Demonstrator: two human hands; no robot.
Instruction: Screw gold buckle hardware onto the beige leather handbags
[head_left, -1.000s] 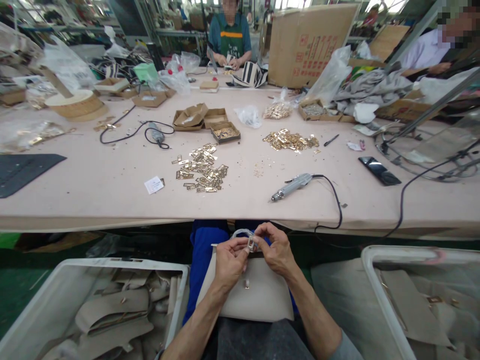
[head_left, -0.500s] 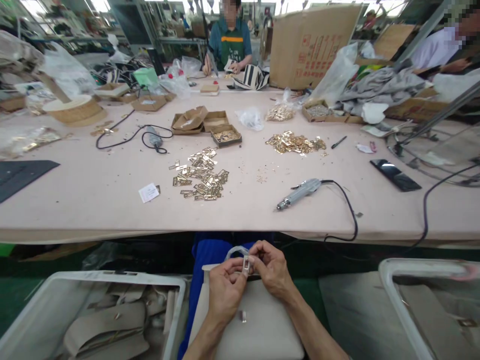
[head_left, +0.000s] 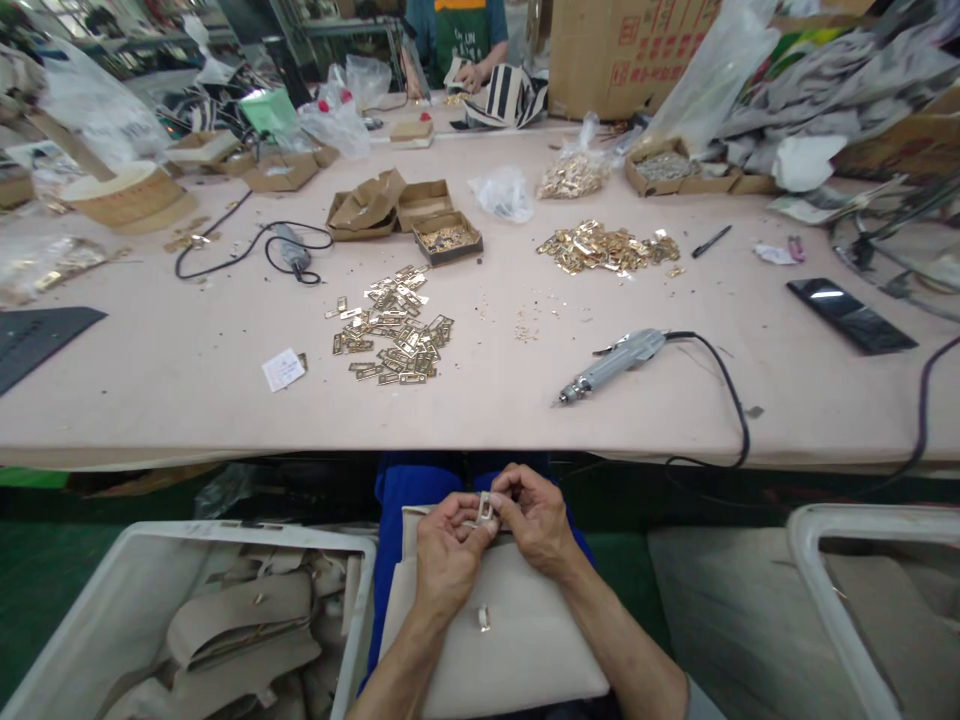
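Left hand [head_left: 448,550] and right hand [head_left: 538,522] pinch a small buckle [head_left: 485,507] at twelve o'clock of the bag [head_left: 510,655], which rests on the lap [head_left: 416,485], presumably for steadiness; the screwdriver [head_left: 613,365] lies towards one o'clock

1. Beige bag [head_left: 499,655]: smooth, matt, leather-like skin; its clasp [head_left: 484,618] is bright, glossy metal;
2. Small frame [head_left: 482,507]: smooth and pale with a slight sheen; its exact material is too small to tell;
3. Slotted plates [head_left: 409,340]: gold-toned metal, glossy; the heaped fittings [head_left: 600,248] look like shiny gold metal too;
4. Power screwdriver [head_left: 622,360]: satin grey casing, plastic or metal unclear; shiny metal nose;
5. Phone [head_left: 851,315]: slick black, glass-like face;
6. Bench [head_left: 202,400]: matt, cloth-like covering;
7. Large carton [head_left: 592,60]: dull brown cardboard;
8. Round block [head_left: 139,205]: pale, matt wood;
9. Crumpled bag [head_left: 502,192]: clear, glossy plastic film;
10. Label [head_left: 283,370]: flat white paper;
11. Trousers [head_left: 391,580]: matt blue cloth.
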